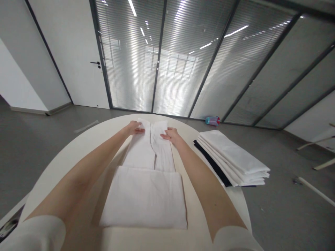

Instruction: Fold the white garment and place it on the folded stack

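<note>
A white cloth (pixel 146 197) lies partly folded on the round table. Its near part is a wide flat panel, and beyond that two narrower sides meet along an uneven gap down the middle. At the far left corner, my left hand (pixel 134 128) grips the cloth's edge, with a finger or thumb over the top. My right hand (pixel 171 135) holds the far right edge in a similar way. The fingertips under or behind the fabric are hidden. Both forearms reach along the sides of the cloth.
To the right, a stack of folded white cloths (pixel 230 153) rests on the table, with a black cloth (pixel 213 164) low in it. The table (pixel 65 160) has a curved rim. A blue and pink object (pixel 212 121) lies on the floor by the glass partition (pixel 178 69).
</note>
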Tool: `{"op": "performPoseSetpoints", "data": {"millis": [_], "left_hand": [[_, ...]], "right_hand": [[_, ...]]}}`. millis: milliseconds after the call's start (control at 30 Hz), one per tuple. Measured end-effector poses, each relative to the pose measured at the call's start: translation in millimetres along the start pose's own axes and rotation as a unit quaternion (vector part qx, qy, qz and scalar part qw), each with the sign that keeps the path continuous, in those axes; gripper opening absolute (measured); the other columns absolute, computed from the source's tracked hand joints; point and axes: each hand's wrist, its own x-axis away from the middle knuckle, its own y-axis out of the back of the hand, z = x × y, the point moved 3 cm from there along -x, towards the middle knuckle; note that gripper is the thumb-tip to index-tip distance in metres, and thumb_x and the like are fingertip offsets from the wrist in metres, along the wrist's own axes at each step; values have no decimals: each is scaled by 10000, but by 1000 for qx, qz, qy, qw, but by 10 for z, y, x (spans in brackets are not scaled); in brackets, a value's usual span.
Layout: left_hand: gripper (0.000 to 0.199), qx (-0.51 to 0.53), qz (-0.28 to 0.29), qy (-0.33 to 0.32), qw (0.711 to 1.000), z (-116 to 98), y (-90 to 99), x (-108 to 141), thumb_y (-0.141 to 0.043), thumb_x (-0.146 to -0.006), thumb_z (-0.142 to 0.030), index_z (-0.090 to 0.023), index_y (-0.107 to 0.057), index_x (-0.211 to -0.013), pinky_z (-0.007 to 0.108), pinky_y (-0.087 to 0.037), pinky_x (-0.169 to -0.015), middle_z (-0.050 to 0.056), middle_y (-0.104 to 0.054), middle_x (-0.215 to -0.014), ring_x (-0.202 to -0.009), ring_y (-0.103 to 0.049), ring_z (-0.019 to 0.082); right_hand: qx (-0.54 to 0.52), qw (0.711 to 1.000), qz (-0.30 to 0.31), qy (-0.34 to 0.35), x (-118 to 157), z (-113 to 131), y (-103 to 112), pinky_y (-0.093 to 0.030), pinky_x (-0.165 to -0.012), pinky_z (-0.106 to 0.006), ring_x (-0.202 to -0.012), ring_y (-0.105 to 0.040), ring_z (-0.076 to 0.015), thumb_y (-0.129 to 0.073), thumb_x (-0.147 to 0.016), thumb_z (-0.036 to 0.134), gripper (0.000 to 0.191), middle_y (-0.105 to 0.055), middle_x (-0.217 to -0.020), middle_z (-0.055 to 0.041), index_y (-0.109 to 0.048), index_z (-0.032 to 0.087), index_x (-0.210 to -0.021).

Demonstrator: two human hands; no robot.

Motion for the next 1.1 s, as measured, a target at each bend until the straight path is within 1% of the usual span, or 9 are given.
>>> {"op": "performPoseSetpoints", "data": {"millis": [100,200,367,500,633,700,833,933,1100], "left_hand": [[330,36,1,-54,998,-100,-78,240,-751,-798,-194,-168,-472,-973,345,-588,-676,58,-657,-875,-696,-716,203],[324,91,32,-133,986,-186,-84,632,-757,-781,-223,-192,-466,-920,327,-571,-813,19,-646,-917,-828,-730,188],[317,91,140,-216,962,-4,197,1441,-808,-647,-210,-187,-531,-800,367,-533,-915,-15,-631,-812,-935,-695,213],[329,-46,172,-119,977,306,544,1758,-790,-576,-88,-170,-633,-852,206,-515,-677,0,-662,-820,-736,-641,131],[404,24,149,19,988,338,690,1756,-681,-596,-39,-168,-631,-976,206,-533,-569,40,-665,-827,-679,-650,152],[313,94,100,91,986,308,674,1694,-645,-686,-121,-172,-586,-989,271,-585,-579,66,-663,-805,-651,-665,183],[180,137,55,187,971,345,548,1570,-563,-842,-249,-168,-533,-1000,335,-614,-533,83,-667,-774,-574,-674,207],[245,137,69,204,967,428,450,1530,-538,-884,-290,-121,-575,-1058,318,-615,-535,105,-684,-750,-579,-689,221],[423,121,164,211,956,431,288,1566,-534,-896,-415,-82,-612,-1144,394,-629,-722,171,-742,-891,-792,-743,296]], "right_hand": [[-25,999,-22,7,185,101,-3,-613,-621,-274,-618,-661,-124,-642,-807,40,344,-611,-782,4,-507,170,-1096],[-52,995,-5,83,478,177,99,-606,-711,-241,-663,-661,-97,-644,-794,60,208,-622,-784,13,-556,174,-945],[71,968,94,224,1108,-85,450,-606,-772,-359,-806,-678,-177,-734,-735,251,259,-652,-948,-39,-658,187,-974],[219,931,122,263,1421,-408,632,-522,-986,-387,-1137,-605,-227,-735,-699,216,298,-526,-1268,-104,-736,221,-996],[134,975,87,154,1471,-449,632,-522,-982,-404,-1083,-632,-218,-649,-766,213,276,-606,-1219,-83,-723,238,-1032],[11,995,91,47,1485,-408,584,-566,-898,-415,-915,-682,-205,-591,-844,271,234,-689,-1029,-61,-680,236,-1057],[-138,974,132,-124,1587,-316,488,-609,-729,-399,-692,-709,-215,-380,-995,507,404,-714,-824,-108,-603,173,-1038],[-160,970,112,-147,1633,-283,487,-618,-658,-403,-729,-730,-236,-381,-999,575,418,-725,-878,-112,-536,194,-1076],[-162,981,83,-75,1615,-298,500,-639,-639,-302,-725,-701,-166,-693,-861,256,189,-689,-907,-31,-540,209,-961]]}}
